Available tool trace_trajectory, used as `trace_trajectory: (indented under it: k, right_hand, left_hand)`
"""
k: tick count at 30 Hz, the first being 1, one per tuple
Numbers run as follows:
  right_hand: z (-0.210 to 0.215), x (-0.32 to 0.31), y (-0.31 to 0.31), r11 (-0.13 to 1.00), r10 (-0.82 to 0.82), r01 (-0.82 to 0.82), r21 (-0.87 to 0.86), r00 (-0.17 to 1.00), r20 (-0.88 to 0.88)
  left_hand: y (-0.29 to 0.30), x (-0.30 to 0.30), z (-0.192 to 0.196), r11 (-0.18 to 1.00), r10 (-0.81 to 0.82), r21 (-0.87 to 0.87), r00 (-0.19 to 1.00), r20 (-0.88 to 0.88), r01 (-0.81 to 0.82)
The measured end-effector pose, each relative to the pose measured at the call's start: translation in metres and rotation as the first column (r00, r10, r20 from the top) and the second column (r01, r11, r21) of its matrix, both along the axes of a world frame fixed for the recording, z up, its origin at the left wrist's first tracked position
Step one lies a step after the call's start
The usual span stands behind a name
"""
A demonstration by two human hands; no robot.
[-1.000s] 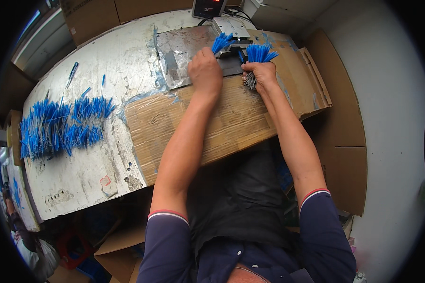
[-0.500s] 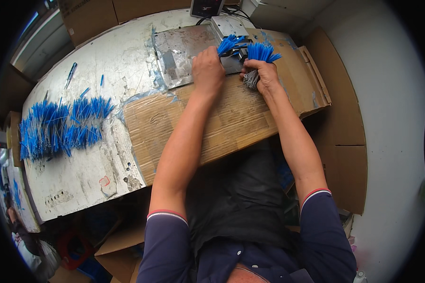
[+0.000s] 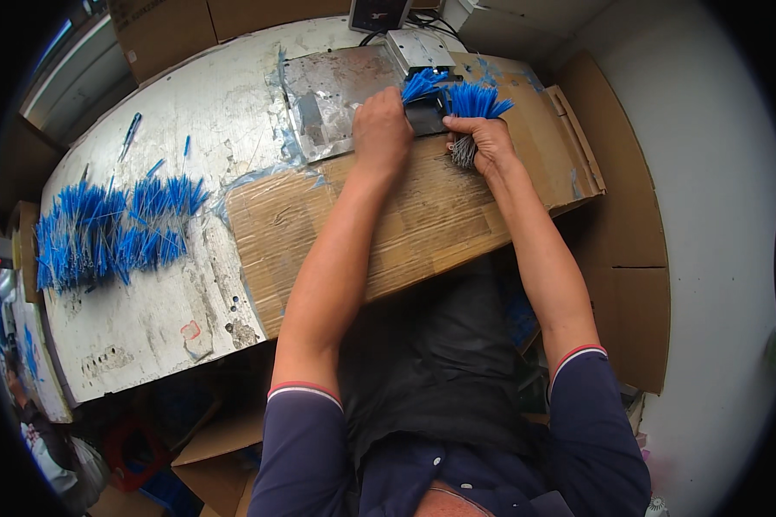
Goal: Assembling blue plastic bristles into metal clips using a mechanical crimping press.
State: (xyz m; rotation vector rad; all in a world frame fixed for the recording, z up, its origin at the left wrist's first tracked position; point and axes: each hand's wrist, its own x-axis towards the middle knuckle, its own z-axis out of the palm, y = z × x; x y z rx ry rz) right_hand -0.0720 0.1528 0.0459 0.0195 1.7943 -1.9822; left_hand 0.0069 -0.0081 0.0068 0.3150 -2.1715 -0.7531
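Observation:
My right hand is closed around a thick bundle of blue-tipped wires. Their blue ends fan out above the fist, and the grey wire ends poke out below it. To its left, my left hand is curled shut at a smaller bunch of blue-tipped wires, seen beyond its knuckles. Its fingertips are hidden behind the hand. Both bunches are beside a small metal machine with a pale cover, at the edge of a steel plate.
Two heaps of blue-tipped wires lie on the worn white table at left, a pen beyond them. Cardboard covers the near tabletop. A dark-screened device and cables stand behind the machine. A wall rises at right.
My right hand has moved slightly to the right and its thumb lies differently across the bundle. My left hand has shifted a little to the right. Both bunches stay beside the machine.

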Motion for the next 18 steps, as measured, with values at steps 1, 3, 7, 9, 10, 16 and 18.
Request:
trace_trajectory:
  k: [1,3,7,9,10,16,18]
  right_hand:
    - [0.000,0.000,0.000,1.000,0.000,0.001,0.013,1.000,-0.009]
    - [0.000,0.001,0.001,0.999,0.012,-0.012,0.032,1.000,-0.010]
    - [0.002,-0.001,0.003,0.997,0.040,-0.039,0.062,0.999,-0.009]
    - [0.001,-0.002,0.001,0.996,0.030,-0.029,0.084,0.999,-0.018]
    - [0.001,-0.003,-0.001,0.994,0.020,-0.017,0.107,0.999,-0.026]
    - [0.001,-0.005,-0.015,0.975,-0.027,0.042,0.220,0.997,-0.067]
    - [0.001,-0.008,-0.019,0.969,-0.038,0.058,0.240,0.996,-0.086]
  left_hand:
    - [0.000,0.000,0.000,1.000,0.000,0.001,1.000,0.000,0.000]
    - [0.001,0.000,-0.002,0.997,0.009,-0.080,1.000,0.019,-0.008]
    - [0.002,-0.001,-0.005,0.986,0.038,-0.162,0.999,0.027,-0.033]
    - [0.003,-0.002,-0.005,0.981,0.098,-0.170,0.994,0.044,-0.090]
    - [0.003,-0.002,-0.005,0.981,0.098,-0.170,0.994,0.044,-0.089]
    - [0.000,-0.003,-0.002,0.979,0.201,-0.035,0.979,0.028,-0.200]
    - [0.001,-0.003,-0.001,0.974,0.224,-0.035,0.974,0.033,-0.222]
